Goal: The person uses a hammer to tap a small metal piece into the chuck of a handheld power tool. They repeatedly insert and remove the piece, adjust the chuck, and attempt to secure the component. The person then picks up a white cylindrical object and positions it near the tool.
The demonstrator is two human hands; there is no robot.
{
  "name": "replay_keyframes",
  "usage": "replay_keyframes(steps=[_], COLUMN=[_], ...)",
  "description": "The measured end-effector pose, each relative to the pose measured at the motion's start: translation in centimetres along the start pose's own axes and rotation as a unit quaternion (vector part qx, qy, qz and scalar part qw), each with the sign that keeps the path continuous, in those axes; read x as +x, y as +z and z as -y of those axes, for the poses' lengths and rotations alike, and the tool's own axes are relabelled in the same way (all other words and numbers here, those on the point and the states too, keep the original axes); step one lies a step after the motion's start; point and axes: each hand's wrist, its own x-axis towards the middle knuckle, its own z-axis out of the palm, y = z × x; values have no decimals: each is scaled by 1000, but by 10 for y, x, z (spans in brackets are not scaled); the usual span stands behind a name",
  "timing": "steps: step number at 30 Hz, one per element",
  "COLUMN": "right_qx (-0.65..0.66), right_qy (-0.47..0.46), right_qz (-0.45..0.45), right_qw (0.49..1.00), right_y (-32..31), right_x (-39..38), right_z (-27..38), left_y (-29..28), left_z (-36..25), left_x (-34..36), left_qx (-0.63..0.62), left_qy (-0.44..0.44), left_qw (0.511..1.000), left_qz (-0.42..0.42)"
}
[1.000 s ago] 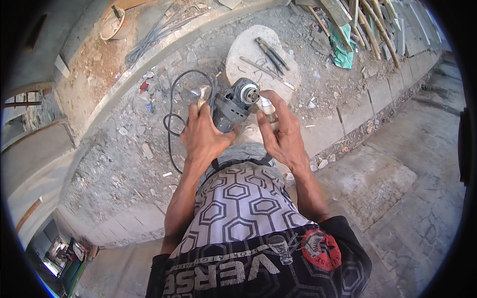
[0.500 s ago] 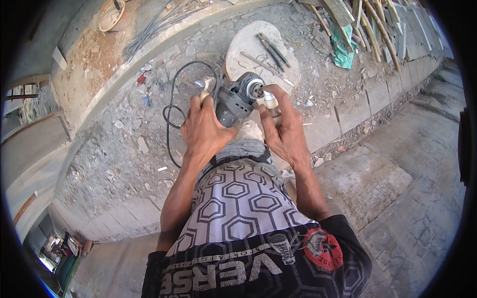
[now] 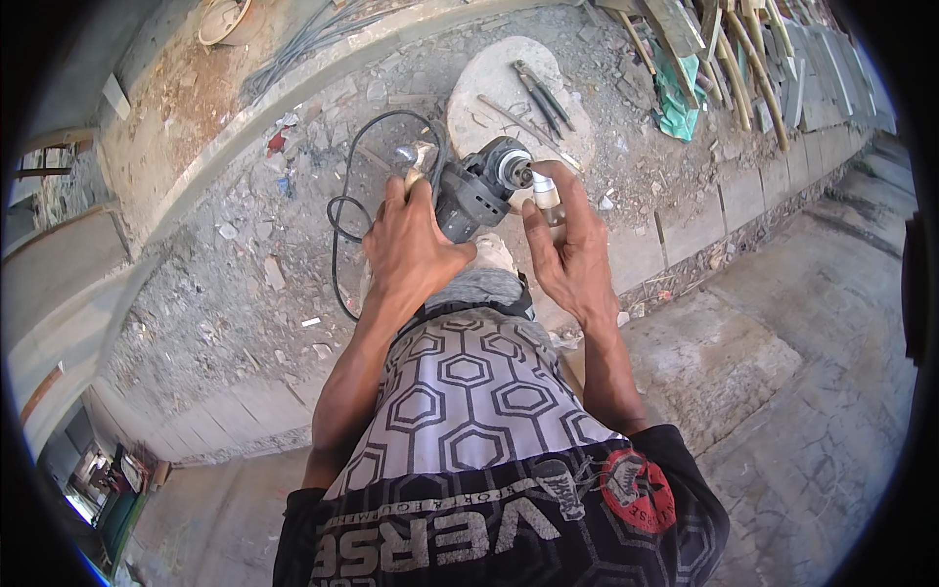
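Observation:
My left hand [image 3: 409, 240] is closed around the dark grey body of an angle grinder [image 3: 476, 201]. No disc shows on the grinder's head; its bare spindle points to the right. A pale, brownish piece [image 3: 415, 180] shows at my left fingertips; its kind cannot be made out. My right hand [image 3: 572, 249] has thumb and index finger curved around a small white-topped cylinder [image 3: 544, 188], perhaps a little bottle. The index fingertip is close to the spindle; whether it touches cannot be told. A black cord [image 3: 344, 201] loops to the left of the grinder.
Beyond the grinder, pliers [image 3: 544, 98] and a thin rod [image 3: 515, 119] lie on a round pale slab [image 3: 474, 73]. Wooden poles [image 3: 748, 59] and a green sheet [image 3: 677, 103] are heaped at the far right. Rubble covers the ground; a concrete kerb [image 3: 748, 201] runs along the right.
Both hands and the grinder have shifted slightly to the right in the picture. The grip of each hand looks the same.

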Motion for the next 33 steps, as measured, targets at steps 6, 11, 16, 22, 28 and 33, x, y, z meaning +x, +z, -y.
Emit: replay_keyframes(steps=[6, 11, 16, 22, 28, 33], right_qx=[-7, 0, 12, 142, 393, 525], right_qy=[-30, 18, -18, -4, 100, 138], right_qz=[-5, 14, -8, 6, 66, 108], right_qw=[999, 1000, 1000, 990, 912, 833], right_y=[1, 0, 4, 5, 0, -6], right_x=[2, 3, 4, 6, 10, 13], right_z=[-2, -1, -7, -16, -21, -26], left_y=[3, 3, 1, 2, 2, 6], left_z=[4, 4, 4, 6, 6, 11], left_x=[0, 2, 4, 5, 4, 4], left_qx=[14, 13, 14, 10, 14, 18], left_qy=[14, 13, 6, 14, 11, 10], left_qw=[999, 999, 1000, 1000, 999, 999], left_qz=[-28, -31, -19, -26, -27, -32])
